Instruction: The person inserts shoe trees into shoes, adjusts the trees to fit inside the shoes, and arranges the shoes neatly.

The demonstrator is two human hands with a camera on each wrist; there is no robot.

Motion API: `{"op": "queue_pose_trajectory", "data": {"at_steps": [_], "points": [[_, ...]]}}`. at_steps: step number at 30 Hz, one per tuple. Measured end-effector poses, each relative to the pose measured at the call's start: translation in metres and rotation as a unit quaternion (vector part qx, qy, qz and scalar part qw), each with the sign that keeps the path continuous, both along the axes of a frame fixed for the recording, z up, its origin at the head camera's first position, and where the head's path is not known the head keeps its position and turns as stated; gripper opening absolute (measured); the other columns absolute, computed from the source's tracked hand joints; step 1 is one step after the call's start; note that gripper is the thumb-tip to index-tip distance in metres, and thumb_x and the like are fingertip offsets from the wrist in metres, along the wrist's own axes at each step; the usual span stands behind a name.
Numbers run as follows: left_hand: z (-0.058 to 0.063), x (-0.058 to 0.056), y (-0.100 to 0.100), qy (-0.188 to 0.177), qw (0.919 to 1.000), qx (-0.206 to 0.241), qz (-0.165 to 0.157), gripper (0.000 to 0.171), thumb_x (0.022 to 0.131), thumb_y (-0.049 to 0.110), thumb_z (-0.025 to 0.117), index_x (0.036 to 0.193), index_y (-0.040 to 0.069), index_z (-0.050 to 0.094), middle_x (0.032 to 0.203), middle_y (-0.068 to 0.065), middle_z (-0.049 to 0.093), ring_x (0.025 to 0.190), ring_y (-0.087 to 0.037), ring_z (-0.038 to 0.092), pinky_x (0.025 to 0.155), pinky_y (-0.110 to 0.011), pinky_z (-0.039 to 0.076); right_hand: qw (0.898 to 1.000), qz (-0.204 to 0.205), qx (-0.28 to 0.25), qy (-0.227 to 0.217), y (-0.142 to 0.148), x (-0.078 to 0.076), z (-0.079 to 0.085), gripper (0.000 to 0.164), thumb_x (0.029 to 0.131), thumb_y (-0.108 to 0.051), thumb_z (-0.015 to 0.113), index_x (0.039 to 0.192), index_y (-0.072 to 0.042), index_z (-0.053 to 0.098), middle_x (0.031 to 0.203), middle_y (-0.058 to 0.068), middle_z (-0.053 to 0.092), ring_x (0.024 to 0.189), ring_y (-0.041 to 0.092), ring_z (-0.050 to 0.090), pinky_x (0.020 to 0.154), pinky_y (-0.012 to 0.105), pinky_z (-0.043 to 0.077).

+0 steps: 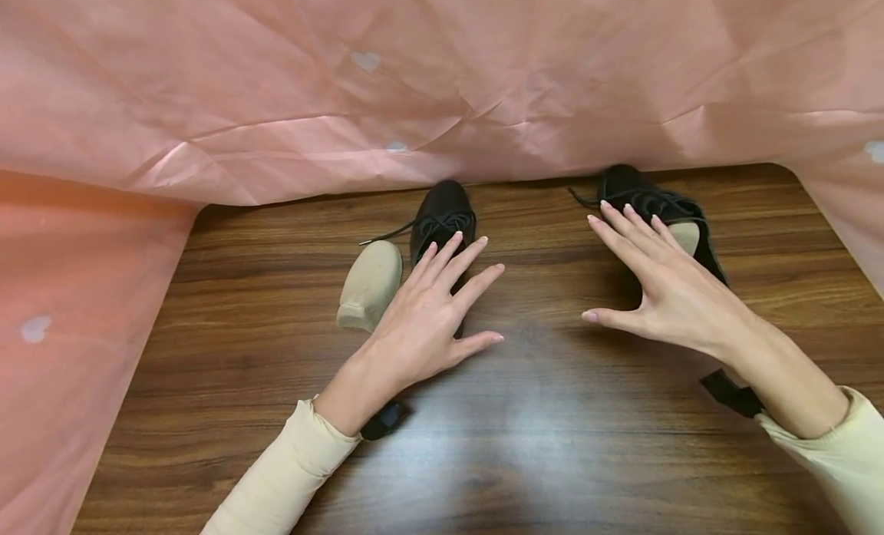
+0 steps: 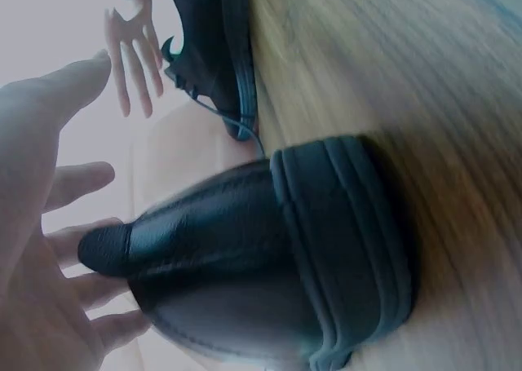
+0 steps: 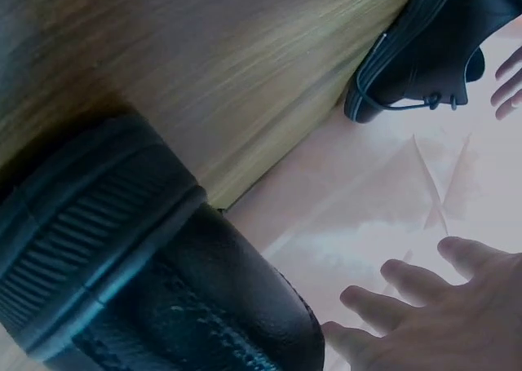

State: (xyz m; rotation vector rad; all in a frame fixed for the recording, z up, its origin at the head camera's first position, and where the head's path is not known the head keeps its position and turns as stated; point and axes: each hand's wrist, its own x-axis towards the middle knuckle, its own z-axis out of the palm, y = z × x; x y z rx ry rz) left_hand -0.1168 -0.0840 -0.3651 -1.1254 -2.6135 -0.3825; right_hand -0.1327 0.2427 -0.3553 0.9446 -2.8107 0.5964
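My left hand [image 1: 428, 320] is spread with straight fingers over a black lace-up shoe [image 1: 445, 201], hiding much of it. In the left wrist view that shoe's heel [image 2: 236, 257] stands on the wood, near the fingers, and nothing is gripped. My right hand [image 1: 670, 289], also spread, hovers at the other black lace-up shoe [image 1: 625, 183]. The right wrist view shows this shoe's heel [image 3: 236, 273] beside the fingers; whether they touch it I cannot tell. A beige rounded insert [image 1: 373, 278] lies left of the left shoe. Another beige insert [image 1: 685, 236] shows inside the right shoe.
Both shoes stand on a dark wood-grain tabletop [image 1: 525, 443], toes toward its far edge. Pink cloth with pale hearts [image 1: 483, 74] rises behind and at the sides. Loose laces [image 1: 390, 234] trail from the shoes. Dark wrist-camera pieces [image 1: 732, 393] sit under the wrists.
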Motion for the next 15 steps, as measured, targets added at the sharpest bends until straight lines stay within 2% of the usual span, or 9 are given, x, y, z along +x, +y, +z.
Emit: {"op": "queue_pose_trajectory", "data": {"at_steps": [8,15], "points": [[0.007,-0.001,-0.017,-0.006,0.9997,0.018,0.018,0.075,0.086,0.056,0.071,0.147,0.018,0.048,0.159,-0.011,0.031,0.147,-0.036,0.024,0.122,-0.049,0.015,1.0,0.006,0.002,-0.011,-0.01,-0.007,0.004,0.111,0.077,-0.047,0.083,0.161,-0.02,0.016,0.166,0.001,0.011,0.151,0.031,0.013,0.122,0.049,0.008],[0.007,-0.005,-0.029,0.017,0.9992,0.027,0.023,0.075,0.085,0.053,0.074,0.146,0.017,0.049,0.157,-0.011,0.035,0.146,-0.035,0.029,0.121,-0.048,0.018,1.0,0.001,0.01,-0.026,-0.016,-0.011,0.006,0.108,0.081,-0.051,0.079,0.161,-0.021,0.014,0.166,0.0,0.012,0.151,0.03,0.014,0.122,0.052,0.009]]}}
